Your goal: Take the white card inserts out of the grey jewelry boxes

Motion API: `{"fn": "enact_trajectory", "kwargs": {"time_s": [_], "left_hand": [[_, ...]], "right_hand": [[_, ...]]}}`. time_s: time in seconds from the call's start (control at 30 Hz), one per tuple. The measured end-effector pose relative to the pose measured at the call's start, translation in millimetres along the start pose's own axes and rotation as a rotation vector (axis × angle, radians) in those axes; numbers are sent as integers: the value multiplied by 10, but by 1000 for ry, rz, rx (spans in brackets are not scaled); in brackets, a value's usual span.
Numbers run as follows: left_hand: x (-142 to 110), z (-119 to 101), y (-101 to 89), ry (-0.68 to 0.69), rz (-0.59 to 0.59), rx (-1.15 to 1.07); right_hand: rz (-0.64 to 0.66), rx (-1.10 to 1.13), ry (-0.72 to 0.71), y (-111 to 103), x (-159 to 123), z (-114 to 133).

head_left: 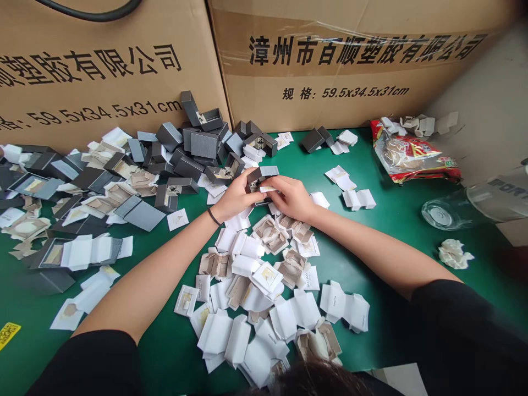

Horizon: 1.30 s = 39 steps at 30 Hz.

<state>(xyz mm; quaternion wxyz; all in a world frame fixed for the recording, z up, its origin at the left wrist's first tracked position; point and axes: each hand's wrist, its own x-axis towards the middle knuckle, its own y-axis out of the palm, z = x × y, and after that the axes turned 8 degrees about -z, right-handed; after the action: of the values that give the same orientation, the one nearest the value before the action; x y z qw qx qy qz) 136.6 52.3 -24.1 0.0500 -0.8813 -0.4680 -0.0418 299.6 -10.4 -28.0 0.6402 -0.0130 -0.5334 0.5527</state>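
Observation:
Both my hands meet over the green table around one small dark grey hinged box (pixel 268 171), its lid raised. My left hand (pixel 238 195) wraps the box's left side, thumb along the front. At the right, my right hand (pixel 291 197) pinches a small white card insert (pixel 268 188) at the box's mouth; whether it still sits partly inside I cannot tell. Below my hands lies a heap of white folded card inserts (pixel 247 264), some with torn brown undersides. Just left stands another open dark box (pixel 175 192), and behind my hands is a further one (pixel 226 169).
A pile of dark boxes (pixel 204 144) spreads leftward, mixed with torn card. Two big cardboard cartons (pixel 350 71) wall off the back. To the right are a red snack bag (pixel 412 157), a clear cup (pixel 474 201) on its side and crumpled tissue (pixel 454 254).

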Motion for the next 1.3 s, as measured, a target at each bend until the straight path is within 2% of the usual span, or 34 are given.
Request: {"fn": "enact_trajectory", "kwargs": {"time_s": [0.23,0.37,0.6,0.83,1.0,1.17,1.3], "left_hand": [[-25,-40,-6,-20,21,34],[-25,-41,0,-10,24,40],[21,22,7,36,-74,115],[23,61,45,24,-182,110],[6,45,59,37,-188,141],[-7,45,45,58,-140,161],[-16,32,44,29,-98,104]], "right_hand": [[53,-15,25,0,3,-12],[20,-23,-25,25,-14,-41],[48,-66,-11,22,-10,-13],[-56,-174,-18,3,-11,21],[-71,-292,-51,7,-22,17],[-99,-155,-29,10,-30,0],[-113,-10,48,1,-19,-5]]}}
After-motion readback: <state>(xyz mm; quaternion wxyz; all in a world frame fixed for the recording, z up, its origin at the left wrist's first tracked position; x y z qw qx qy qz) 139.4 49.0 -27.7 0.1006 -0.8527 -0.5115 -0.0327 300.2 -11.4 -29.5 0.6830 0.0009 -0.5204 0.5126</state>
